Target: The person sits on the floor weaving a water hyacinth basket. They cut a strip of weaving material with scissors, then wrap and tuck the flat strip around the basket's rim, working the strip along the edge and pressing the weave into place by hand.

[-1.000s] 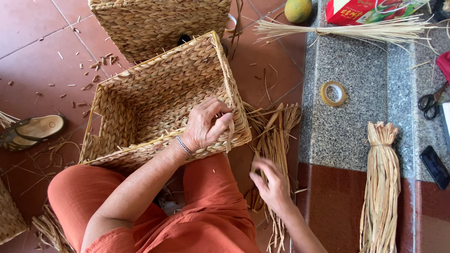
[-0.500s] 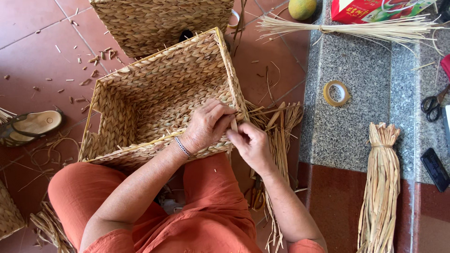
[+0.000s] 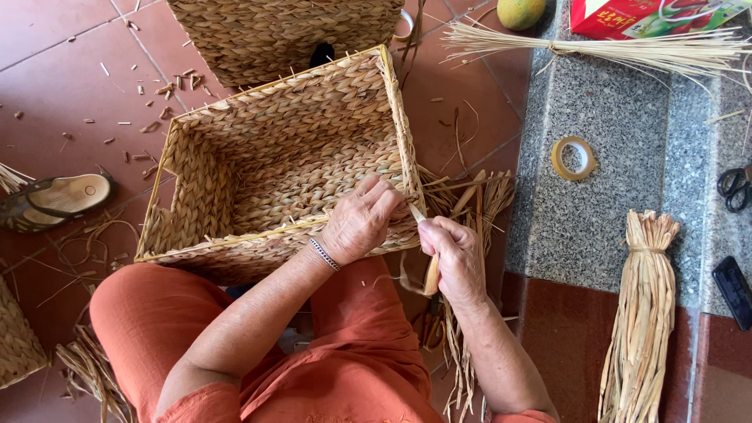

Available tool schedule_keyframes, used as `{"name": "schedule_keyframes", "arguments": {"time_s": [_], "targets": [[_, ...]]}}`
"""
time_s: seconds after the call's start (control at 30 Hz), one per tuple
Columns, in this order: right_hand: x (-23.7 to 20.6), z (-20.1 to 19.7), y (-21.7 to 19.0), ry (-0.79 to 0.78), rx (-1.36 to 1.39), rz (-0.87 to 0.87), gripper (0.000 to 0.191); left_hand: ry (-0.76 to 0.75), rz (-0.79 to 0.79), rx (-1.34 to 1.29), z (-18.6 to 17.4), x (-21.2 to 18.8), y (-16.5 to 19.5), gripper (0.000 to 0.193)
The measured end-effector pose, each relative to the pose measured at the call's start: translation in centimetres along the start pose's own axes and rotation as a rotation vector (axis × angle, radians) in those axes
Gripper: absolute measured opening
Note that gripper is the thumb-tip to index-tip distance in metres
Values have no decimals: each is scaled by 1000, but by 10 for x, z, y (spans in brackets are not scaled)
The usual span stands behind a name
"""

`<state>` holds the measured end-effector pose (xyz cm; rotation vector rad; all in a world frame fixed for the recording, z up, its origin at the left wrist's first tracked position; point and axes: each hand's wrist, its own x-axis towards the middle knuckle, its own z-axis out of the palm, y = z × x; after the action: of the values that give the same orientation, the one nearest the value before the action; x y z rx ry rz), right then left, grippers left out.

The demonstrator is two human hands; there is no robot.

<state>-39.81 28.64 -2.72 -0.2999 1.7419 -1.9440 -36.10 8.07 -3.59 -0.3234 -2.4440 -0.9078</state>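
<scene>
Gripping one woven basket (image 3: 274,168): two hands, left (image 3: 362,222), right (image 3: 453,254).

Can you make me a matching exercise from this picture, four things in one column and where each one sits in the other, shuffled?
Things:
1. tape roll
2. sandal
3. woven basket
4. wooden-handled tool

Places:
A. in the right hand
B. on the grey stone ledge
C. under the left hand
D. on the red tile floor, far left

Pairs: 1-B, 2-D, 3-C, 4-A
</scene>
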Motion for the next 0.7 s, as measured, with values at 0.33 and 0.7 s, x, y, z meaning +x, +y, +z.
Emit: {"name": "schedule_keyframes", "arguments": {"time_s": [0.33, 0.7], "targets": [[-13, 5, -22, -144, 263, -120, 30, 145, 76, 34, -10, 10, 7, 27], [22, 33, -4, 138, -780, -638, 53, -309, -834, -661, 28, 23, -38, 25]]}}
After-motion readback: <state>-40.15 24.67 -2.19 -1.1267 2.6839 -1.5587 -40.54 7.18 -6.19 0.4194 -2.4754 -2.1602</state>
